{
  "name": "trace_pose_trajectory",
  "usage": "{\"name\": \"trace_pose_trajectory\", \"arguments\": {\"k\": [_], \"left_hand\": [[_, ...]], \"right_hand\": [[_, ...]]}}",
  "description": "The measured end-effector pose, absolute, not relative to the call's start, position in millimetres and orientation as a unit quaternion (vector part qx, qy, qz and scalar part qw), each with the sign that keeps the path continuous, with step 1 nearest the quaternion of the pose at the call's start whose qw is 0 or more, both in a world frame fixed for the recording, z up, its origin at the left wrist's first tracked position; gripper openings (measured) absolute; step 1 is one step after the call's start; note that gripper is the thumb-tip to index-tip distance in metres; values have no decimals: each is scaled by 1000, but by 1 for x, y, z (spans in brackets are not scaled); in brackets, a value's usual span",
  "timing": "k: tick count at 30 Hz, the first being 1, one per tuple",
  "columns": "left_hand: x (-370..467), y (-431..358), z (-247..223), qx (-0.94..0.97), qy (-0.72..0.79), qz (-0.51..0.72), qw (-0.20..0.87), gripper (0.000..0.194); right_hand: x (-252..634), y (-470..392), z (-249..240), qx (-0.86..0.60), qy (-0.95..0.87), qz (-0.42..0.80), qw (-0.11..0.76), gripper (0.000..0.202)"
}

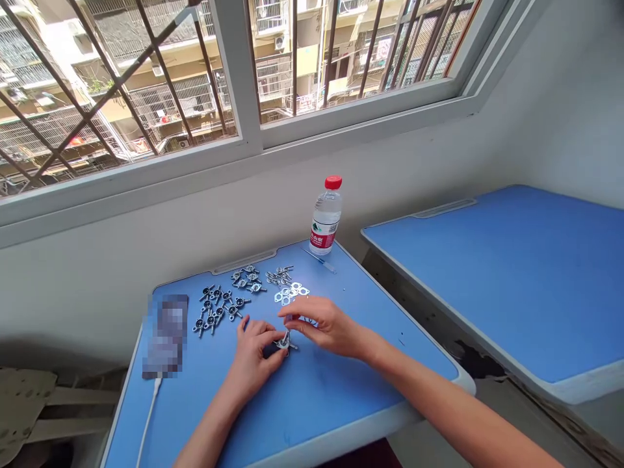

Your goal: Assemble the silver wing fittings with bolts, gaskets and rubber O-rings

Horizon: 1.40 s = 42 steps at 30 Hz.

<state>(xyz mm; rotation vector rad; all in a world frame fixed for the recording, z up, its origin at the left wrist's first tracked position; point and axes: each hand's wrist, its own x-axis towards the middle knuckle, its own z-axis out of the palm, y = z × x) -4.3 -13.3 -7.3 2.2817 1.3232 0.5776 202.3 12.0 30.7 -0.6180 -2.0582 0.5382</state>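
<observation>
- My left hand pinches the rim of a small metal fitting between thumb and forefinger, low against the desk.
- Above it, my right hand closes thumb and fingers around a slim piece, its tip at the fitting's middle; whether tool or part, I cannot tell.
- Careful work, in my judgement: the fitting wants bracing flat on the desk, the slim piece upright and centred, the pressure light; a slant could make it slip or tip the fitting.
- Just beyond my fingers lie flat, holed metal plates, with small metal pieces behind.
- To the left, dark-centred fittings sit in a loose cluster, paler fittings behind them.
- Farther left, a phone trails a white cable.
- At the far edge, a pen lies beside a red-capped water bottle, beneath a barred window.
</observation>
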Motion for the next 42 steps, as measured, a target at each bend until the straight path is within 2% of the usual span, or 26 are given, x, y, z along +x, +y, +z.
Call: {"name": "trace_pose_trajectory", "arguments": {"k": [5,10,29,35,39,42], "left_hand": [[-4,-13,-6,817,485,206,236,15],[-5,-12,-8,815,483,219,231,6],[-6,-10,-9,810,486,219,243,5],[-5,-11,-7,808,488,219,248,3],[-6,-10,-9,808,479,226,256,13],[-7,-8,-13,810,478,229,253,12]], "right_hand": [[199,10,29,-263,-788,269,487,13],[191,10,26,-245,-823,234,455,16],[186,14,21,-221,-831,209,465,16],[183,13,26,-216,-845,200,447,18],[177,12,26,-200,-861,199,424,23],[174,12,25,-187,-867,213,409,29]]}}
